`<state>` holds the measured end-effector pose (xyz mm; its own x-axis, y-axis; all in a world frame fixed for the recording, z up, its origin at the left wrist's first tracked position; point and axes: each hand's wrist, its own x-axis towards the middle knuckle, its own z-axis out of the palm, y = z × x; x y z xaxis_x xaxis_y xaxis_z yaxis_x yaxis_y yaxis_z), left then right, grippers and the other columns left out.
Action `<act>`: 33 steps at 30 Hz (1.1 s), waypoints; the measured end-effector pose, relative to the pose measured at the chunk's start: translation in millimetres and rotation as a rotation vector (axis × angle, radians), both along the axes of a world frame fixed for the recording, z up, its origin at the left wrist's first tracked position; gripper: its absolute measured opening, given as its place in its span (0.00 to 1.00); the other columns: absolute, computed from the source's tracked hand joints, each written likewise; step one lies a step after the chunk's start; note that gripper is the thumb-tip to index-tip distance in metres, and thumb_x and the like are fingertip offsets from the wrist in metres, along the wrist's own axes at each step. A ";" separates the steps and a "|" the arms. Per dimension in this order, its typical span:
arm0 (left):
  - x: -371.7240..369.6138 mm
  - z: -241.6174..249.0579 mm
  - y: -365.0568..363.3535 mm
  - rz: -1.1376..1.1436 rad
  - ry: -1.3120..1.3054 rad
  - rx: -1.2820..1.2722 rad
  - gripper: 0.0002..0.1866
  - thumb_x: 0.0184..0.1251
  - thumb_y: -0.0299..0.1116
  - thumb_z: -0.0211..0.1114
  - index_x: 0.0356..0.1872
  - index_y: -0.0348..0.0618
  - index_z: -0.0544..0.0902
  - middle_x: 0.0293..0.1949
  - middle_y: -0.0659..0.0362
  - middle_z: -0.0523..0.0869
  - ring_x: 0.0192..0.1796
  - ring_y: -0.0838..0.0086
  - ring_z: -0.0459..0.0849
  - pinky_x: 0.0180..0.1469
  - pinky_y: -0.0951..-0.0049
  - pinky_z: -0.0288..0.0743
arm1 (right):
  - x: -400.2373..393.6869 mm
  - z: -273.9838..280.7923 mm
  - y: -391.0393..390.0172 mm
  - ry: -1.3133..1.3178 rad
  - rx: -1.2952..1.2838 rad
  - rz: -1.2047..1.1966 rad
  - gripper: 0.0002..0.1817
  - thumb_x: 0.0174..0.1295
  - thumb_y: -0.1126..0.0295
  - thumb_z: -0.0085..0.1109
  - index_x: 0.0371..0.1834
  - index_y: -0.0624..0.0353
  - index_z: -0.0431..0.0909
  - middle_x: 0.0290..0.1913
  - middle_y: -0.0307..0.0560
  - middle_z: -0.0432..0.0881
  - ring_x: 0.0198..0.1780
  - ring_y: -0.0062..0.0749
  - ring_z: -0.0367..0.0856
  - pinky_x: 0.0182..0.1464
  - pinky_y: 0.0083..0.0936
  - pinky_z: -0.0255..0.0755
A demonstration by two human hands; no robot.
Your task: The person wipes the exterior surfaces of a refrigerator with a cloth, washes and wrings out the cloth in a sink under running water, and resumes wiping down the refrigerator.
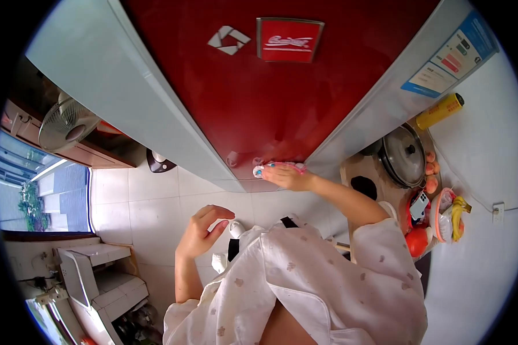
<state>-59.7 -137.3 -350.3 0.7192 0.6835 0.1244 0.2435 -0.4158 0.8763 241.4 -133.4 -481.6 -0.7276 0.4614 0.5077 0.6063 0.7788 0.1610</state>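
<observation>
A glossy red refrigerator door (265,109) fills the upper middle of the head view. Low on it, my right hand (290,177) presses a bunched pink patterned cloth (298,167) against the red surface, fingers closed over it. Faint reflections of the hand and cloth show in the door. My left hand (204,231) hangs in the air lower left of the door, fingers curved and apart from the thumb, with nothing in it. A square red sign (289,40) and a grey geometric emblem (229,40) are on the door's upper part.
On the right, a wooden table (354,172) holds a lidded pan (406,155), a phone (419,205), bananas (459,215) and a yellow roll box (440,111). At left are an electric fan (69,123) and a small dark-based appliance (159,161) on the tiled floor (149,187).
</observation>
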 end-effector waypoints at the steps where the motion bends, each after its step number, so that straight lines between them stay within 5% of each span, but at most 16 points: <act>1: 2.2 2.2 -2.7 0.007 -0.004 0.004 0.06 0.54 0.21 0.58 0.34 0.36 0.79 0.34 0.54 0.80 0.38 0.63 0.78 0.40 0.70 0.72 | -1.6 -1.9 -2.1 0.048 -0.053 0.006 0.17 0.52 0.74 0.50 0.48 0.57 0.75 0.51 0.42 0.75 0.55 0.30 0.71 0.55 0.30 0.67; 3: 6.2 4.7 -9.9 0.031 -0.023 0.010 0.06 0.54 0.21 0.58 0.34 0.36 0.79 0.34 0.54 0.80 0.37 0.63 0.78 0.40 0.70 0.72 | -4.1 21.6 -5.5 0.098 -0.016 0.046 0.16 0.52 0.73 0.52 0.46 0.54 0.77 0.48 0.39 0.76 0.53 0.29 0.72 0.55 0.30 0.67; 7: 21.6 1.7 -20.3 0.079 -0.062 -0.010 0.06 0.54 0.21 0.58 0.34 0.36 0.79 0.34 0.54 0.80 0.37 0.63 0.78 0.39 0.71 0.72 | 19.8 172.5 -17.3 0.166 0.546 -0.074 0.15 0.48 0.68 0.60 0.42 0.45 0.79 0.44 0.26 0.77 0.48 0.31 0.73 0.49 0.34 0.67; 11: 48.0 0.2 -30.3 0.072 -0.063 0.035 0.05 0.55 0.23 0.58 0.33 0.37 0.79 0.34 0.55 0.81 0.37 0.65 0.78 0.37 0.72 0.72 | 56.2 303.2 -10.5 0.264 0.913 -0.425 0.13 0.49 0.74 0.56 0.40 0.57 0.80 0.42 0.48 0.75 0.42 0.36 0.71 0.41 0.24 0.69; 14: 63.6 -3.2 -34.9 0.057 -0.082 0.043 0.04 0.56 0.24 0.58 0.33 0.38 0.79 0.34 0.56 0.81 0.36 0.65 0.78 0.36 0.71 0.72 | 57.8 303.5 7.1 0.255 1.041 -0.514 0.18 0.48 0.72 0.60 0.45 0.54 0.79 0.45 0.44 0.67 0.43 0.31 0.66 0.37 0.18 0.65; 17: 74.8 -7.7 -40.2 0.077 -0.071 0.056 0.04 0.56 0.24 0.58 0.33 0.38 0.79 0.34 0.56 0.81 0.36 0.65 0.78 0.36 0.71 0.72 | 50.5 264.1 13.4 0.257 0.970 -0.213 0.18 0.43 0.68 0.66 0.41 0.51 0.82 0.38 0.43 0.70 0.34 0.32 0.67 0.29 0.20 0.63; 18: 76.7 -7.7 -42.3 0.081 -0.066 0.059 0.04 0.56 0.24 0.58 0.33 0.38 0.79 0.34 0.56 0.80 0.36 0.65 0.78 0.36 0.71 0.72 | 49.4 237.9 10.6 0.243 0.830 -0.187 0.17 0.44 0.68 0.65 0.41 0.43 0.81 0.39 0.37 0.69 0.34 0.25 0.66 0.30 0.19 0.65; 24: 85.9 -1.3 -56.6 0.136 -0.047 0.069 0.05 0.54 0.22 0.58 0.33 0.38 0.79 0.34 0.55 0.81 0.36 0.65 0.78 0.37 0.71 0.72 | 43.0 27.7 -1.3 -0.169 0.267 0.026 0.14 0.51 0.70 0.51 0.42 0.54 0.76 0.39 0.35 0.69 0.40 0.25 0.66 0.39 0.18 0.66; 27: 82.8 1.6 -62.9 0.159 -0.051 0.085 0.06 0.53 0.22 0.58 0.33 0.37 0.79 0.34 0.55 0.81 0.36 0.65 0.78 0.37 0.72 0.72 | 40.2 41.7 -11.9 -0.035 0.130 0.036 0.15 0.50 0.70 0.52 0.43 0.54 0.76 0.40 0.36 0.69 0.41 0.26 0.66 0.41 0.20 0.66; 31: 87.0 -0.5 -65.8 0.145 -0.038 0.051 0.06 0.54 0.23 0.58 0.34 0.38 0.79 0.35 0.56 0.81 0.37 0.66 0.79 0.36 0.73 0.72 | 61.7 191.8 -27.4 0.339 0.487 0.063 0.16 0.50 0.71 0.58 0.45 0.54 0.77 0.38 0.37 0.75 0.34 0.28 0.72 0.34 0.25 0.69; 32: 90.1 -2.3 -64.9 0.130 -0.031 0.022 0.06 0.55 0.23 0.58 0.34 0.39 0.79 0.35 0.56 0.81 0.37 0.66 0.79 0.36 0.73 0.72 | 86.3 235.7 -34.3 0.357 0.275 -0.011 0.16 0.49 0.71 0.58 0.44 0.56 0.78 0.42 0.45 0.75 0.39 0.32 0.72 0.35 0.31 0.67; 33: 95.2 -3.4 -63.3 0.111 -0.029 0.038 0.06 0.56 0.24 0.58 0.34 0.39 0.79 0.35 0.57 0.81 0.36 0.66 0.79 0.35 0.73 0.73 | 96.4 273.9 -33.3 0.356 0.548 -0.130 0.18 0.51 0.73 0.55 0.47 0.59 0.75 0.43 0.46 0.75 0.41 0.33 0.71 0.38 0.29 0.67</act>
